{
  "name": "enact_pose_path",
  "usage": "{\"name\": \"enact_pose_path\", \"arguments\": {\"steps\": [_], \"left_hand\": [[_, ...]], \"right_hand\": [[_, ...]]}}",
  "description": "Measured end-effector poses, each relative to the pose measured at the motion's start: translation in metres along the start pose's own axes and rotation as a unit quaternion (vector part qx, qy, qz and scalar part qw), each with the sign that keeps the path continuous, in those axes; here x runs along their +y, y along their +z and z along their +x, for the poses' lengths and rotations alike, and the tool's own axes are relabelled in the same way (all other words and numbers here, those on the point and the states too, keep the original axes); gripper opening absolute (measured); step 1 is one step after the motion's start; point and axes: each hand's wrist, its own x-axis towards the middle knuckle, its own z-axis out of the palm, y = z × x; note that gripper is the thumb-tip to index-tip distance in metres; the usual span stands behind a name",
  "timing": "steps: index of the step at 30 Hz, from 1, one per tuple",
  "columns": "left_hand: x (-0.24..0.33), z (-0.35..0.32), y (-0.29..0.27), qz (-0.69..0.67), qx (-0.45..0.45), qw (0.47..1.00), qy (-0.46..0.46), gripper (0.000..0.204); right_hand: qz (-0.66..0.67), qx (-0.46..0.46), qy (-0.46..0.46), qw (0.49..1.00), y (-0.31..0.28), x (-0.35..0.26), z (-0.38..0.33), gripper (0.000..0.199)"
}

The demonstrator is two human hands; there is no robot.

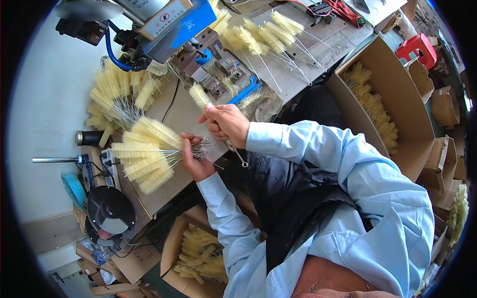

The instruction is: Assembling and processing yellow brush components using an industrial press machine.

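Observation:
My left hand (197, 160) is closed round the wire stems of a bunch of bottle brushes (149, 151). Their pale yellow bristle heads fan out to the left, and the looped wire ends stick out on the right of the fist. Just above and to the right, my right hand (226, 123) grips one bottle brush (199, 96). Its bristle head points up toward the machine, while its looped end shows below the hand. Part of that stem is hidden by my fingers. Both hands are over the workbench's near edge.
A blue and metal bench machine (184, 22) stands ahead, its fixture (223, 74) littered with bristle trimmings. Loose brushes (271, 37) lie on the metal plate, and another brush pile (119, 89) is at left. Cardboard boxes (397, 99) of brushes flank me; a black round device (110, 211) is lower left.

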Motion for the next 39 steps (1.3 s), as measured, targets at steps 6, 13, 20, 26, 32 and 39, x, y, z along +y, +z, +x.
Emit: {"name": "enact_pose_path", "arguments": {"steps": [6,13,20,26,32,39], "left_hand": [[0.002,0.000,0.000,0.001,-0.002,1.000,0.020,0.035],[-0.001,0.002,0.001,0.000,-0.014,0.999,0.033,0.035],[-0.001,0.001,0.003,0.025,-0.018,0.999,0.035,0.031],[-0.001,0.001,0.002,0.025,-0.015,0.999,0.036,0.031],[-0.003,0.001,0.003,0.021,-0.029,0.999,0.032,0.031],[0.000,0.001,0.001,0.018,-0.029,0.999,0.033,0.031]], "right_hand": [[0.062,-0.035,-0.037,0.997,-0.039,-0.027,-0.029,0.039],[0.136,-0.068,-0.014,0.988,-0.066,-0.048,-0.018,0.034],[0.183,-0.100,-0.005,0.978,-0.071,-0.052,-0.013,0.032],[0.194,-0.097,0.012,0.976,-0.069,-0.053,-0.011,0.032],[0.209,-0.099,0.008,0.973,-0.075,-0.055,-0.011,0.031],[0.204,-0.103,0.037,0.973,-0.083,-0.061,-0.006,0.031]]}}
